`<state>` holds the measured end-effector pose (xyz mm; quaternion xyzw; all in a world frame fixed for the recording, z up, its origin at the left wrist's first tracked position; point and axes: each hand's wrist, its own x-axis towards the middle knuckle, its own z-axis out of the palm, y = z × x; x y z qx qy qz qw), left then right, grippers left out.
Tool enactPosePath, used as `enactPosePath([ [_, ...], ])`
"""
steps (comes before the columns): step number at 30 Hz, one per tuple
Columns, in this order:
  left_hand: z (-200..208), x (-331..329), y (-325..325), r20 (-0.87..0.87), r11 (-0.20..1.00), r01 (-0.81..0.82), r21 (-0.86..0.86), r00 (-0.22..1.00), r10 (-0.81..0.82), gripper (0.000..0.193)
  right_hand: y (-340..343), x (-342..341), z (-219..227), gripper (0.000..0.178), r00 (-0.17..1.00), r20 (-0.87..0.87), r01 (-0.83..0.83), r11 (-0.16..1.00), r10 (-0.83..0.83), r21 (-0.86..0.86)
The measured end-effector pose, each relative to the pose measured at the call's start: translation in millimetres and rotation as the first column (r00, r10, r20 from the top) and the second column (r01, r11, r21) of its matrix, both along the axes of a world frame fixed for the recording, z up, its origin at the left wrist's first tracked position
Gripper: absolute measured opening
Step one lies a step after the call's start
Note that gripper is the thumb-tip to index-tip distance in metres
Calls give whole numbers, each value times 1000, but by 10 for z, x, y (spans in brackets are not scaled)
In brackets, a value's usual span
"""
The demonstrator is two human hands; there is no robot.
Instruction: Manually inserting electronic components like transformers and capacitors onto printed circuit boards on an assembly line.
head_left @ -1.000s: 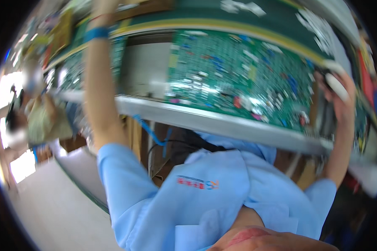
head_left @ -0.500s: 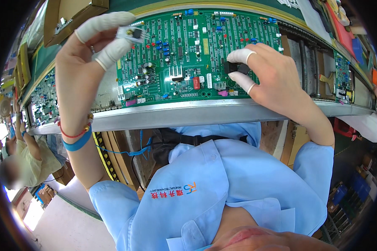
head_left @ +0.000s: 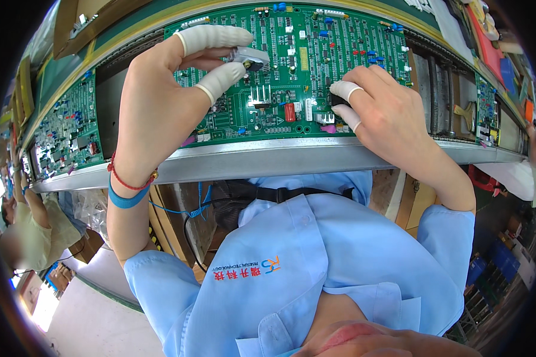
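The left hand (head_left: 161, 101) is pinching a small grey metal part (head_left: 251, 57) between thumb and finger above the green circuit board's (head_left: 274, 132) left half, while the right hand (head_left: 388, 110), its fingers nearly together, is gripping a black block (head_left: 338, 100) at the board's right half, contact unclear.

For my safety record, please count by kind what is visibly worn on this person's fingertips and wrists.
White finger cots: 4 (2 on the left hand, 2 on the right hand)
Blue wristband: 1
Red bracelet: 1
Total: 6
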<state>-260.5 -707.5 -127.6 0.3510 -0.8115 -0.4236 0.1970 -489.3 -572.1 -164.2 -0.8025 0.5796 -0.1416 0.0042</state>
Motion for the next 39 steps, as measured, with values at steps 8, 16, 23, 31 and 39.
enactPosePath([
  [8, -4, -261, 173, 33, 980, 158, -118, 987, -155, 29, -13, -192, 226, 31, 982, 186, 55, 995, -39, -85],
  [16, -158, -625, 328, 311, 803, 455, -383, 883, -352, 23, 13, -594, 248, 31, 814, 503, 241, 957, -290, 160],
  [23, -173, -700, 408, 422, 751, 494, -438, 851, -313, 23, 60, -534, 413, 24, 810, 509, 297, 952, -292, 74],
  [31, -214, -751, 506, 417, 635, 496, -593, 863, -285, 20, 76, -744, 240, 21, 823, 554, 187, 980, -124, -59],
  [39, -82, -698, 432, 444, 647, 507, -570, 852, -276, 21, 81, -890, 41, 31, 830, 554, 143, 985, -65, -98],
])
